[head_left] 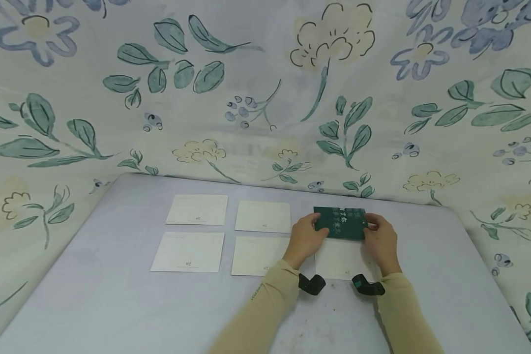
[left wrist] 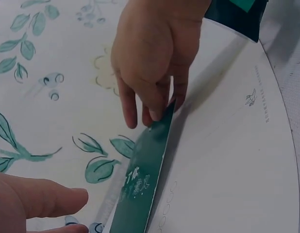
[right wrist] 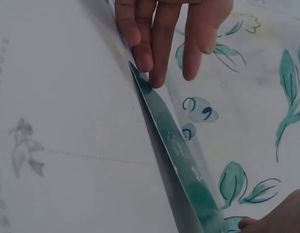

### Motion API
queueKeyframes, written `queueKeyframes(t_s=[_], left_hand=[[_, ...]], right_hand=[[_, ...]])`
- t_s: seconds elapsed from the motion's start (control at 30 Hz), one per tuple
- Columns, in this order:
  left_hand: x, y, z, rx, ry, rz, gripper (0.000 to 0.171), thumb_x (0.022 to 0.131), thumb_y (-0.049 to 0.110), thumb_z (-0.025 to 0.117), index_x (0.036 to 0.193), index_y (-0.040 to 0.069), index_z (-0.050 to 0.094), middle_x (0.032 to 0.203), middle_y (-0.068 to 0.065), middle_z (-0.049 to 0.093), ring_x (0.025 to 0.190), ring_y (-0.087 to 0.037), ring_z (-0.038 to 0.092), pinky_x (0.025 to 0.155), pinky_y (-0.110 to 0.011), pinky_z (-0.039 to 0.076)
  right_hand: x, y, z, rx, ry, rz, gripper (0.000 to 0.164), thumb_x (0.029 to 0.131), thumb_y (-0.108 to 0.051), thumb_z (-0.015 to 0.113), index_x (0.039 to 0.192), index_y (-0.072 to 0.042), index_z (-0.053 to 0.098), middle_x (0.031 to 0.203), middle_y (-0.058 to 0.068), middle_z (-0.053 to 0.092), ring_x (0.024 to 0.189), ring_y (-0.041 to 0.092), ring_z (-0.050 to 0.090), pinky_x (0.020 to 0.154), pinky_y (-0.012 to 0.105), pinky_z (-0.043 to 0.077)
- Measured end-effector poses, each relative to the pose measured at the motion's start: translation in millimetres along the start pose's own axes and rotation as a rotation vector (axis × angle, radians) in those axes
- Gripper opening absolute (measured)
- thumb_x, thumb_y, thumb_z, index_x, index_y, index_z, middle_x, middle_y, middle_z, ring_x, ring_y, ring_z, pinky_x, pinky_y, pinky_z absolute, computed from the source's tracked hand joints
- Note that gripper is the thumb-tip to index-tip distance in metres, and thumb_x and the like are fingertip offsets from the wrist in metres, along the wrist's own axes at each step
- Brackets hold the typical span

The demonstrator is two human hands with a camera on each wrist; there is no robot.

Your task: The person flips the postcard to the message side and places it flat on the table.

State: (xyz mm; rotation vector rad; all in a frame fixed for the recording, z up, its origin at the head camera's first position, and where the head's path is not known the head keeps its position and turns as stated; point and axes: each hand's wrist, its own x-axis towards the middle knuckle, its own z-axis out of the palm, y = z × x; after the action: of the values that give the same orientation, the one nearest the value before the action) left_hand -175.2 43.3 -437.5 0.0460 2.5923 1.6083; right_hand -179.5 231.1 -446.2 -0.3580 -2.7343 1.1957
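A dark green postcard (head_left: 340, 223) with white lettering is held above the table at the right end of the back row. My left hand (head_left: 307, 238) holds its left end, with the thumb over the printed face. The right hand (head_left: 382, 241) pinches its right end. In the left wrist view the right hand (left wrist: 152, 58) grips a corner of the tilted green postcard (left wrist: 142, 179); the left hand's own thumb shows low at the left. The right wrist view has the left hand's fingers (right wrist: 145, 58) at the card's far end. A white postcard (head_left: 340, 260) lies just in front.
Several more white postcards lie in two rows to the left, including a back-left one (head_left: 196, 209) and a front-left one (head_left: 188, 253). My left forearm partly covers another white postcard (head_left: 252, 255). Flower-patterned cloth (head_left: 270, 98) rises behind the white table (head_left: 115, 309).
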Motion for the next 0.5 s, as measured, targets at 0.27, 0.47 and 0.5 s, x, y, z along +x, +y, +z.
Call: queueKeyframes(t_s=[0.27, 0.47, 0.5], left_hand=[[-0.2, -0.6, -1.9, -0.011, 0.024, -0.007, 0.045, 0.086, 0.017, 0.061, 0.128, 0.003, 0.054, 0.118, -0.017, 0.058, 0.109, -0.026, 0.055, 0.089, -0.042, 0.046], [3.2, -3.3, -2.5, -0.018, 0.052, -0.014, 0.043, 0.085, 0.016, 0.062, 0.125, 0.0, 0.056, 0.107, -0.014, 0.062, 0.1, -0.022, 0.057, 0.083, -0.038, 0.048], [3.6, -3.6, -2.6, -0.021, 0.054, -0.013, 0.042, 0.085, 0.016, 0.062, 0.124, 0.0, 0.056, 0.105, -0.014, 0.063, 0.099, -0.022, 0.057, 0.082, -0.037, 0.048]], right_hand=[[-0.5, 0.1, -2.0, 0.054, 0.038, 0.01, 0.039, 0.09, 0.003, 0.048, 0.128, -0.004, 0.051, 0.125, 0.017, 0.054, 0.108, 0.029, 0.052, 0.088, 0.044, 0.044], [-1.2, -1.6, -1.7, 0.078, 0.05, 0.01, 0.039, 0.089, 0.003, 0.05, 0.128, -0.003, 0.052, 0.124, 0.016, 0.055, 0.107, 0.028, 0.053, 0.087, 0.042, 0.043], [-1.4, -1.7, -1.7, 0.08, 0.05, 0.01, 0.039, 0.089, 0.003, 0.05, 0.128, -0.003, 0.052, 0.124, 0.016, 0.055, 0.107, 0.028, 0.053, 0.087, 0.041, 0.043]])
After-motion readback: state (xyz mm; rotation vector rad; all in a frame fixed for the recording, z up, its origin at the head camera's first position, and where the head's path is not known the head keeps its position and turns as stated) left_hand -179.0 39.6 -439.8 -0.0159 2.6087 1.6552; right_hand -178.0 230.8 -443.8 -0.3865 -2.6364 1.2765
